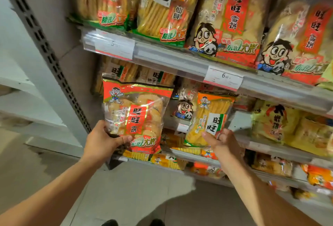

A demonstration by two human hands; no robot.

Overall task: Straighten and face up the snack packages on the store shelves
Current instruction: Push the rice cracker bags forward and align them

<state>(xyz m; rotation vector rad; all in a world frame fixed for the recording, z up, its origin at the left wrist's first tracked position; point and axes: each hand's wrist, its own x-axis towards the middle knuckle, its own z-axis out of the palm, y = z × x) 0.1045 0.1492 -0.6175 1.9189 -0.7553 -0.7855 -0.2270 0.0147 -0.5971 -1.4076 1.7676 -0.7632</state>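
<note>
A red rice cracker bag was gripped at its lower left corner by the left hand, held upright, face out, in front of the left end of the middle shelf. A yellow cracker bag was held at its lower edge by the right hand, fingers behind, thumb forward. Larger cracker bags were stood on the upper shelf, a price tag clipped to its front edge. A grey slotted upright and pale floor were seen at left.

Warm overhead store light glares off the glossy snack packages and shelf rail, the floor lies shadowed, and edges bend and blur from the wide lens.
</note>
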